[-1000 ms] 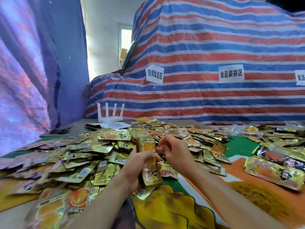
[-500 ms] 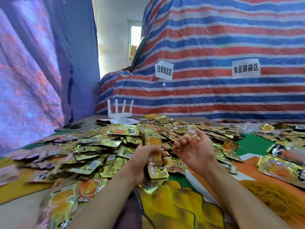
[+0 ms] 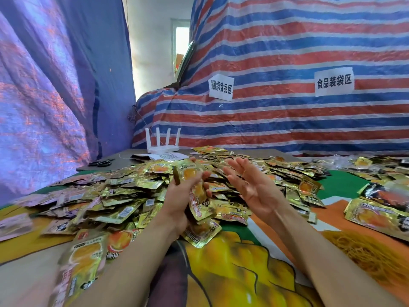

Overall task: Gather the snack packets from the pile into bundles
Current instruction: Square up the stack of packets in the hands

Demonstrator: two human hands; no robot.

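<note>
Above the pile (image 3: 124, 196), our left hand (image 3: 177, 204) grips the upright bundle of packets (image 3: 195, 189); our right hand (image 3: 254, 189) has let go and now spreads wide, likely readying to bind it.

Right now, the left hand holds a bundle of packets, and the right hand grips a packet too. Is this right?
Not quite. The left hand does hold a bundle, but the right hand grips no packet: its fingers are straight and open. The head view shows it.
</note>
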